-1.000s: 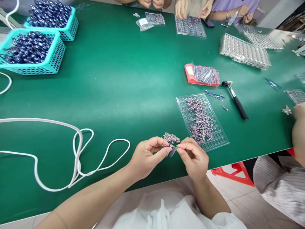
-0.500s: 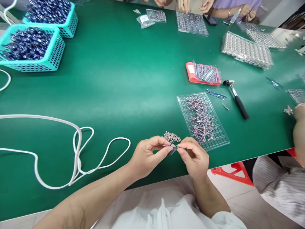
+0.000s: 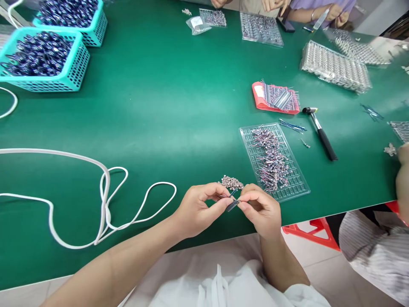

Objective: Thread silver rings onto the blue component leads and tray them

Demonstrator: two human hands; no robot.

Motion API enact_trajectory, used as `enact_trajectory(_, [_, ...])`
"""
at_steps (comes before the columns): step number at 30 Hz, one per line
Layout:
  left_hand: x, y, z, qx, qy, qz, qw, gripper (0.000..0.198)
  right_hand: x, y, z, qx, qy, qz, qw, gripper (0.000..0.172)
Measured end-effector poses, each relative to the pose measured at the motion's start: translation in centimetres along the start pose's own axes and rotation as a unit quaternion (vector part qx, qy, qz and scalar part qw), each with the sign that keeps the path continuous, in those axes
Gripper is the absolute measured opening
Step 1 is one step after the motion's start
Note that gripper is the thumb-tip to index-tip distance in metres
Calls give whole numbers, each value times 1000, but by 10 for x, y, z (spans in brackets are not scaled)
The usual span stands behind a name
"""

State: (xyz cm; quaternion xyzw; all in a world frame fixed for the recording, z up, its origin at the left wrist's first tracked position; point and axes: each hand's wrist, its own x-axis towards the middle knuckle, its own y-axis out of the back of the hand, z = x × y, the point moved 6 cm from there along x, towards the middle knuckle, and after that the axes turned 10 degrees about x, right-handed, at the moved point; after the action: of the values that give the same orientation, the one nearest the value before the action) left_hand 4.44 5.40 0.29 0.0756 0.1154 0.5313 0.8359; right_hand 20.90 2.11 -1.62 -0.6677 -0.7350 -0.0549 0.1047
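My left hand [image 3: 202, 209] pinches a small dark strip with fine wire leads [image 3: 232, 205] between thumb and fingertips. Close beside it, my right hand [image 3: 262, 209] is closed in a pinch at the strip's right end; whatever sits between those fingertips is too small to make out. Just beyond my fingers lies a pile of small round metallic parts [image 3: 232, 182]. To the right of the pile, a clear plastic tray [image 3: 295, 181] carries a heap of small parts with thin wire leads [image 3: 271, 164].
A hammer [image 3: 322, 135], blue strips [image 3: 292, 125] and a red packet [image 3: 261, 101] lie beyond the tray. White cable [image 3: 107, 200] loops at left, below turquoise baskets [image 3: 68, 81] of dark glossy parts. Other people's hands [image 3: 338, 15] work at the far side; another person sits at right.
The whole view has shifted slightly. Both hands stay together at the strip, which now shows a little more between the fingertips.
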Motion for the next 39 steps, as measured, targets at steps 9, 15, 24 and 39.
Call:
enact_trajectory(9, [-2, -3, -3, -16, 27, -33, 999, 14, -1, 3, 13, 94, -78, -30, 992, 4])
enact_trajectory(15, [-2, -3, -3, 1, 26, -16, 1000, 11, -3, 6, 18, 110, -119, -13, 987, 6])
enact_trajectory(24, [-2, -5, -4, -24, 39, -69, 997, 10, -2, 4, 23, 163, -160, -49, 972, 12])
enact_trajectory(39, [-5, -7, -4, -38, 57, -79, 994, 12, -4, 5, 32, 181, -199, -56, 962, 13])
